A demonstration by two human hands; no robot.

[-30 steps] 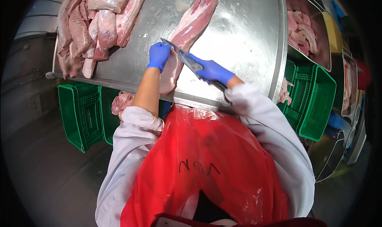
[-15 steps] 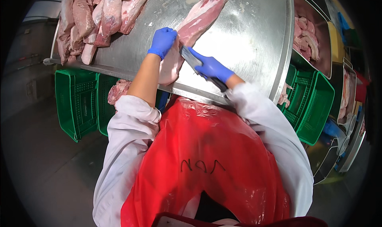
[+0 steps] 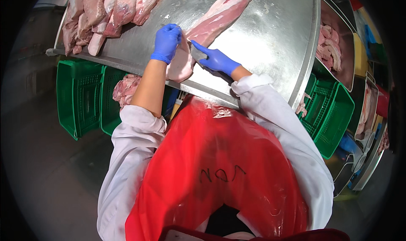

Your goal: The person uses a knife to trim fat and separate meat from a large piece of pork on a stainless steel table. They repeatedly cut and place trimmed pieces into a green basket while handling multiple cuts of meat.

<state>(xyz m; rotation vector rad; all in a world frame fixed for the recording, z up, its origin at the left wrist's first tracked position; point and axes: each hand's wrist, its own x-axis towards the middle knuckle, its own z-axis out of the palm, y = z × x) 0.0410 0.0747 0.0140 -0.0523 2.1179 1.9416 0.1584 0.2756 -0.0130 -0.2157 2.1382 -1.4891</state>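
Observation:
A long piece of raw meat [image 3: 222, 19] lies slantwise on the steel table, pink with white streaks. Toward me, its pale fatty flap [image 3: 181, 65] hangs down to the table's front edge. My left hand [image 3: 166, 43], in a blue glove, is closed on the upper left edge of this flap. In my gloved right hand [image 3: 220, 61] is a knife [image 3: 198, 54], its blade against the meat where flap and pink part meet. The index finger stretches along the blade; the blade's tip is hidden.
Several meat pieces [image 3: 114, 10] are heaped on the steel table [image 3: 270, 42] at the far left. Green crates [image 3: 80, 101] stand below its front edge on the left, one holding meat scraps [image 3: 127, 89]. Another green crate [image 3: 334, 118] and a steel bin [image 3: 344, 51] with meat are at right.
My left hand has lifted slightly away to the left with the flap's edge. The right hand and knife have moved a little up and left along the meat. The whole view has shifted slightly.

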